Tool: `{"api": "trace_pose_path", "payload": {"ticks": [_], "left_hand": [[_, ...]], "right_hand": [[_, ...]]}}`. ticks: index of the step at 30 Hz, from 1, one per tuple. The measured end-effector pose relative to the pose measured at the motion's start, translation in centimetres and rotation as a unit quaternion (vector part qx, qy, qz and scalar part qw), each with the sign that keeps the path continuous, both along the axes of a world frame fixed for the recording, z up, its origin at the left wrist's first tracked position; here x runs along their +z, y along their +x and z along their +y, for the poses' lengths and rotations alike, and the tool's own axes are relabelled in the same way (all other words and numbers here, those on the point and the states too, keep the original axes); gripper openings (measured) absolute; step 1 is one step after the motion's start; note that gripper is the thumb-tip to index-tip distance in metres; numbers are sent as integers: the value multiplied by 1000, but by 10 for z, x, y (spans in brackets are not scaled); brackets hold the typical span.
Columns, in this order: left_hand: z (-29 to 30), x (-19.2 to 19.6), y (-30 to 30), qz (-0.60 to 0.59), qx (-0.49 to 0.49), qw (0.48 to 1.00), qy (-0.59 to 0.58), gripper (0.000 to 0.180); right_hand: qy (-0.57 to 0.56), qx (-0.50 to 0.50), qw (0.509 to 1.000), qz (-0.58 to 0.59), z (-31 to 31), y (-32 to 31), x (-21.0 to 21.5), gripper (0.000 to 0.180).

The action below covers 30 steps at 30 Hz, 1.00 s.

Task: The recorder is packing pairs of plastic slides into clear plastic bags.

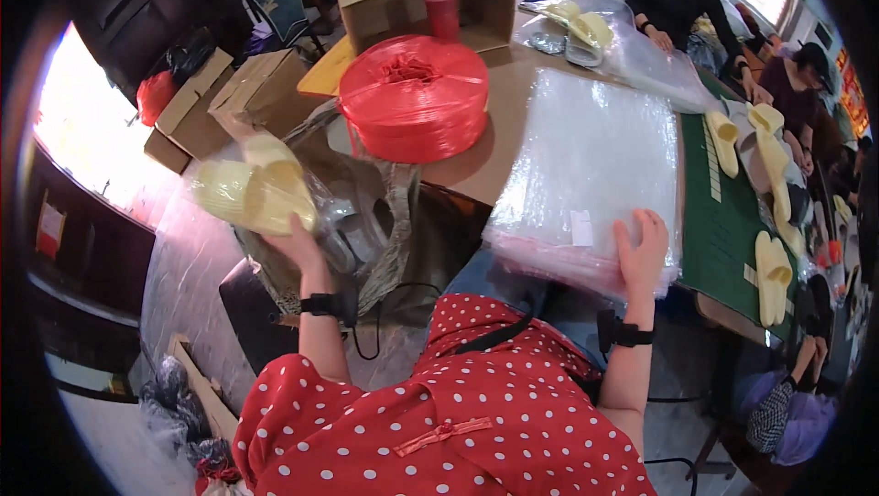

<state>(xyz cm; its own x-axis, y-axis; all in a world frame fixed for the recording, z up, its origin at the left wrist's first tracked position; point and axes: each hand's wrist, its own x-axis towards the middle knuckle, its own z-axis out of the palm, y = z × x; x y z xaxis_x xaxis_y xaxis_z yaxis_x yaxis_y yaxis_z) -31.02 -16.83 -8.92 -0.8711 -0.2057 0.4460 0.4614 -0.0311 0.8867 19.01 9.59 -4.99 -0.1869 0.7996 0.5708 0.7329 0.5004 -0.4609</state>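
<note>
Cluttered packing table [513, 143], left hand [298, 244] gripping bagged yellow slippers [255, 192], right hand [641, 253] flat on plastic bag stack [586, 157]

We are finding our left hand [295, 241] hemmed in by the woven sack [385, 221] and red twine spool [414, 98]; beside our right hand [641, 253], the clear bag stack [591, 166] is blocking the table edge, leaving green mat [723, 230] strips open between yellow slippers [772, 276].
</note>
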Motion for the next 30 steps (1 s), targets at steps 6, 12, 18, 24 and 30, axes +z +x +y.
{"api": "trace_pose_path", "payload": {"ticks": [6,12,18,24,30], "left_hand": [[7,-152,0,-244,-106,959,-100,59],[104,-206,-58,-269,-205,808,-483,72],[104,-310,-114,-238,-259,859,-372,41],[24,-348,-69,-447,-249,831,-218,34],[60,-237,-40,-451,-308,681,-487,34]], "right_hand": [[-34,27,999,17,-2,-6,3,43],[-35,-8,999,-3,-6,-2,1,43],[-19,10,1000,3,-6,0,-1,43],[-30,7,999,24,-5,0,2,43],[-21,16,1000,4,-5,-5,-5,43]]}}
